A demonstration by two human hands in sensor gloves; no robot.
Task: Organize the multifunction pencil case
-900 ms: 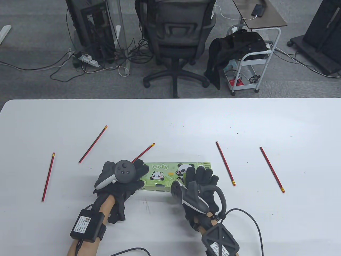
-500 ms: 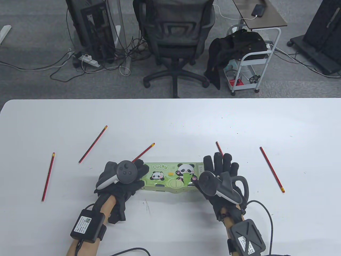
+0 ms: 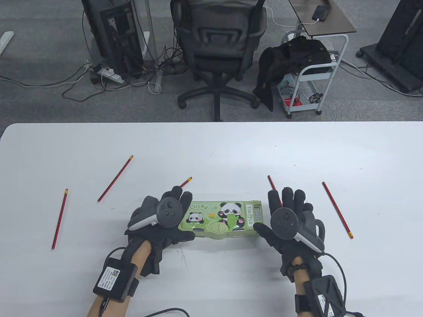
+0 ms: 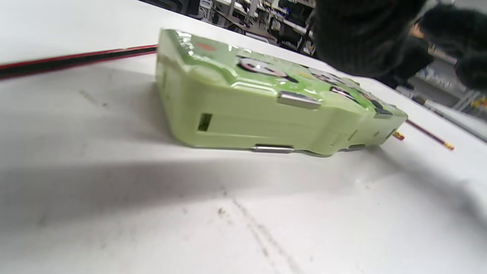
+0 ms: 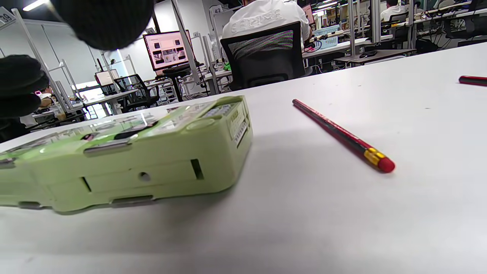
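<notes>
Far left on the worktop (image 3: 211, 145) lies a red pencil (image 3: 59, 218), and a second one (image 3: 115, 178) sits slanted a little further in. A third pencil (image 3: 186, 181) pokes out from behind the left hand (image 3: 162, 221), whose fingers look spread and relaxed over the left end of the case; whether they actually touch it I cannot tell.

The green panda pencil case (image 3: 220, 219) lies flat and closed near the front edge of the worktop, between the two hands. In the left wrist view its lid sits flush, with metal catches showing along the near side.

The right hand (image 3: 290, 221) is open too, fingers straight, just beside the case's right end, holding nothing. It partly covers a fourth pencil (image 3: 271, 182); a fifth (image 3: 337, 209) lies well apart to the right.

My guess is that the case has yet to be opened. Next, one hand should steady it while the other works a catch, then the five loose pencils get gathered in.
</notes>
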